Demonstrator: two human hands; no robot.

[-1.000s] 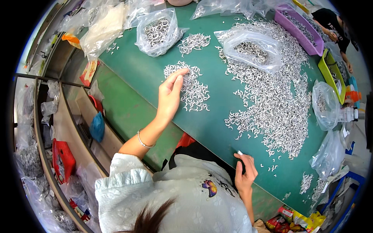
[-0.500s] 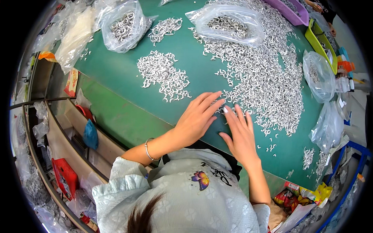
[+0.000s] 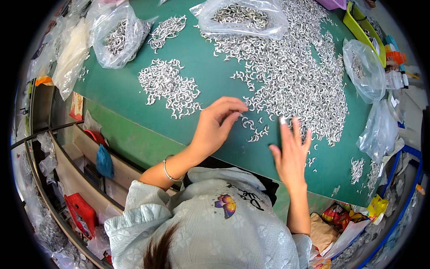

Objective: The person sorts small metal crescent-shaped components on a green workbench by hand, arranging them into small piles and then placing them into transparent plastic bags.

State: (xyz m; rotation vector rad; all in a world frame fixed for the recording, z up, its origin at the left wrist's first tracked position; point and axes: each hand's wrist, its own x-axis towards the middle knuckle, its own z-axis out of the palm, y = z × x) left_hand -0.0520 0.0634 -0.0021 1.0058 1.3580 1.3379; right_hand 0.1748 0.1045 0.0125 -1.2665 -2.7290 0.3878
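My left hand (image 3: 216, 123), with a bangle on its wrist, is curled over the green table (image 3: 121, 89), thumb and fingers drawn together in a pinch. Whatever lies between its fingertips is too small to make out. Several silvery crescent-shaped metal pieces (image 3: 258, 133) lie between my two hands. My right hand (image 3: 291, 154) is open, palm down, its spread fingertips at the near edge of a large heap of the same crescents (image 3: 295, 85). Left of my left hand lies a smaller pile of crescents (image 3: 169, 87).
Clear plastic bags holding metal pieces stand at the far left (image 3: 115, 42), far middle (image 3: 242, 20) and right (image 3: 365, 76). A lime-green bin (image 3: 365, 33) sits at the far right. Small groups of pieces (image 3: 357, 170) lie near the right edge. Shelves with a red basket (image 3: 80, 214) are at left.
My hands have moved apart: the left slid a little left and curled from spread fingers into a pinch, the right shifted right. Loose crescents now show between them. The whole view has shifted slightly.
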